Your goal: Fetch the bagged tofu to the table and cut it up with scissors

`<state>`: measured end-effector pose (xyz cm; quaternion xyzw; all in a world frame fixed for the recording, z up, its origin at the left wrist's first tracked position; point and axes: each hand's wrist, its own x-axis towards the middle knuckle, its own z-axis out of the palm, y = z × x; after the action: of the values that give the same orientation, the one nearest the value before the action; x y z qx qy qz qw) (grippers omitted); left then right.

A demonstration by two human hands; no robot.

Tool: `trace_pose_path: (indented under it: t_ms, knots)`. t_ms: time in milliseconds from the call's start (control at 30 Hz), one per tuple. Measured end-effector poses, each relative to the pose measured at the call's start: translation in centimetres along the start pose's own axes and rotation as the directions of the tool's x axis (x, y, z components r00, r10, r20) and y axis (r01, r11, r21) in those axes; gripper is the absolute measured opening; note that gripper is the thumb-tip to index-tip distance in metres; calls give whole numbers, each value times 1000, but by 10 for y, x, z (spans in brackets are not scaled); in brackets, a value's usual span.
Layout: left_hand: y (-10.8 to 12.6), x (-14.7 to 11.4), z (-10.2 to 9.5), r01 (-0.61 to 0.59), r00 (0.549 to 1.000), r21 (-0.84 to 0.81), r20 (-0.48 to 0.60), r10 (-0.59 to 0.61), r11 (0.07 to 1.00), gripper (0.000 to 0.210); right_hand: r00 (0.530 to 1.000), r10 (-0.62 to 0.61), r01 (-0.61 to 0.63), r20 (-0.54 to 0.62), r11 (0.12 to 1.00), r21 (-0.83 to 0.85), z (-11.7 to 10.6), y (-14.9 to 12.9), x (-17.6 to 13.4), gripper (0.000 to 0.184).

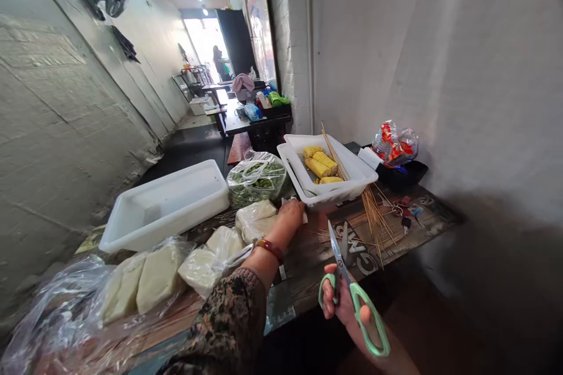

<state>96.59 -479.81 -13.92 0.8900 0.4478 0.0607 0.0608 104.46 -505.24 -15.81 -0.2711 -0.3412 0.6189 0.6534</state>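
In my right hand [347, 310] is a pair of scissors [369, 319] with pale green handles. My thumb and fingers are through the loops, and the blades point up and away, parted. My left hand [292, 214] reaches across to the front of the white tub with corn, its fingers curled downward. A bit of something whitish shows at its edge, but what it grips is hidden. Beside that wrist lie bagged white blocks [255, 220]. Just behind it sits a clear bag of green vegetables [257, 179]. Corn pieces [320, 165] lie in the white tub [352, 187].
A long white tub [165, 234] stands at the left, behind more bagged blocks [158, 278] and loose plastic film [57, 310]. Thin wooden skewers [373, 217] and keys [401, 208] lie at the right, near a red-printed bag [393, 143]. Walls flank the table; a person [219, 62] stands far back.
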Motion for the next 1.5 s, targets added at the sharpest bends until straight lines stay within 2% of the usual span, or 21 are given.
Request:
trace_pose_path:
  t_ms: [67,167,233,300,333,400,467,567,667,767,867,967,1100,1200,1267,1400,1500]
  knots:
    - [0,6,-7,34,999,-63,-35,-36,997,23,1000,-8,7,28,999,54,4,-5,7,80]
    - [-2,5,-27,85,982,-162,-155,-110,983,23,999,-21,16,34,990,141,8,-11,17,73]
    - [-7,-12,-41,105,956,-225,-245,-160,969,21,999,-23,14,46,982,188,9,-14,19,70]
    - [-13,-45,-50,102,933,-326,-296,-204,940,17,997,-19,1,77,975,221,12,-14,20,71]
    - [-15,-66,-52,43,918,-534,-312,-244,845,11,994,-13,-12,104,972,236,15,-12,19,72]
    - [-16,-114,-50,-13,910,-840,-235,-341,543,15,984,5,-53,177,961,270,23,-3,16,75]
    - [-11,-158,-45,-3,903,-968,-110,-416,249,21,966,47,-126,254,945,302,35,12,12,76]
    - [-1,-209,-41,17,891,-999,34,-453,-41,24,936,124,-237,330,914,329,58,40,3,77]
    - [-2,-243,-47,11,909,-957,129,-395,-289,21,912,184,-316,367,885,342,81,68,-9,71]
    - [-14,-273,-58,-6,917,-902,167,-362,-431,21,900,204,-343,386,878,333,102,89,-22,70]
    - [-31,-301,-62,-20,903,-888,182,-390,-460,31,886,227,-358,405,889,285,123,106,-32,72]
    - [-47,-327,-57,-25,887,-872,207,-413,-489,43,857,293,-413,425,883,224,142,122,-39,74]
    - [-60,-354,-47,-28,896,-837,222,-384,-547,37,803,393,-488,448,865,115,158,136,-43,76]
    - [-66,-368,-45,-48,899,-856,187,-395,-515,36,759,448,-531,472,846,50,167,140,-44,72]
    - [-69,-375,-45,-72,873,-890,163,-460,-451,35,737,481,-564,474,825,39,173,143,-44,70]
    - [-74,-387,-48,-114,783,-938,117,-610,-326,36,688,550,-650,474,757,66,187,151,-46,70]
    - [-76,-397,-48,-117,734,-950,114,-669,-290,41,652,571,-691,499,718,82,199,156,-47,68]
